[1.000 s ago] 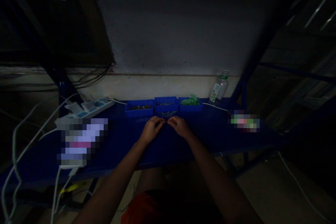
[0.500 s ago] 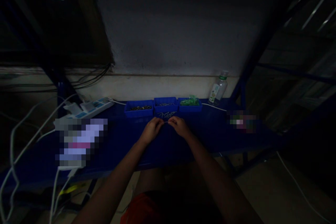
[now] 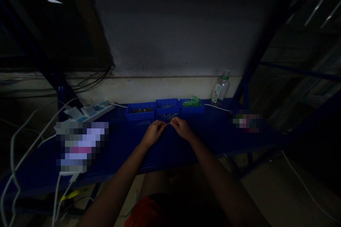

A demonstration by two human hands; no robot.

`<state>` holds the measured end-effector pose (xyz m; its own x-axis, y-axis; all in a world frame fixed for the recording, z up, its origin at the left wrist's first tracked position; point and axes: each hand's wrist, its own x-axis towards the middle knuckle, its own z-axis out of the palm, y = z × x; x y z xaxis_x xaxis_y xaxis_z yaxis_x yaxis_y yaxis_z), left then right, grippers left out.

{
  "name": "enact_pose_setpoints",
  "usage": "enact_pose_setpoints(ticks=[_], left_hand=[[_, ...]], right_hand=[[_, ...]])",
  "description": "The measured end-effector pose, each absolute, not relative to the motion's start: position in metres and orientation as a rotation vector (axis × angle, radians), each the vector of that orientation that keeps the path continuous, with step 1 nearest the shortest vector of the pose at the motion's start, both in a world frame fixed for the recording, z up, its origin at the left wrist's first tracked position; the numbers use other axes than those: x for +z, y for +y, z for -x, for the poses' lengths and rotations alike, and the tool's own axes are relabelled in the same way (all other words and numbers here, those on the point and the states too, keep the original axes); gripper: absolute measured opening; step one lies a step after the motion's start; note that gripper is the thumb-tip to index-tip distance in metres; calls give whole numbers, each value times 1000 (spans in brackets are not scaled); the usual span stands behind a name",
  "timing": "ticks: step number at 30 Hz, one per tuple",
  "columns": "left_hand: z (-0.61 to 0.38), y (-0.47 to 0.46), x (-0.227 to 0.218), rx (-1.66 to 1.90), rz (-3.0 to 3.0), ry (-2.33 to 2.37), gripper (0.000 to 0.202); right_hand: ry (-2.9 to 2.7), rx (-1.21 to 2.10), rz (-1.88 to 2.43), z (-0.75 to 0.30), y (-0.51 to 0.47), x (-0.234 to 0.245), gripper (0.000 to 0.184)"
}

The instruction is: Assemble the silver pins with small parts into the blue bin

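Observation:
My left hand (image 3: 155,132) and my right hand (image 3: 181,127) are close together over the blue table, fingers pinched. Between their fingertips runs a thin, pale metal pin (image 3: 168,123), gripped at both ends; its exact kind is too small to make out. Just beyond the hands lie several similar loose pins (image 3: 169,116) on the table. Behind these stand three blue bins in a row: the left bin (image 3: 140,115) has small brassy parts, the middle bin (image 3: 167,101) thin metal pins, and the right bin (image 3: 192,110) green plastic pieces.
A clear bottle (image 3: 220,88) stands against the wall at the back right. On the left are a white power strip (image 3: 93,112) with cables and a blurred-out bright object (image 3: 85,147). Another blurred-out item (image 3: 246,122) lies at the right of the blue table (image 3: 213,134).
The pin between my fingers has tilted slightly, its right end now higher. Both hands stay in nearly the same place; the camera view has shifted a little.

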<state>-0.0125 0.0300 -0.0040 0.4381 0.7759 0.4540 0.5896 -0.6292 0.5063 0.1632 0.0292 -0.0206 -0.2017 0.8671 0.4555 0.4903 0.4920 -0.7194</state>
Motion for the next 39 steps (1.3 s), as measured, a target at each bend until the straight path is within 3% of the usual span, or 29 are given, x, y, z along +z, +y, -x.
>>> enact_pose_setpoints(ticks=[5,11,21,28,39], left_hand=[[12,33,-11,813,-2513,1181,20],[13,35,4,881,-2464,1266,23],[-4,90,49,896,-2502,1833,31],[1,85,24,894,-2432,1884,38],[9,76,2,430,-2490,1922,33]], right_hand=[[-1854,587,1065,-163,30,-21,13],[-1760,595,1119,-164,31,-22,17],[-1733,658,1208,-166,35,-26,17],[-1768,644,1192,-165,33,-26,17],[-1781,620,1228,-165,34,-28,15]])
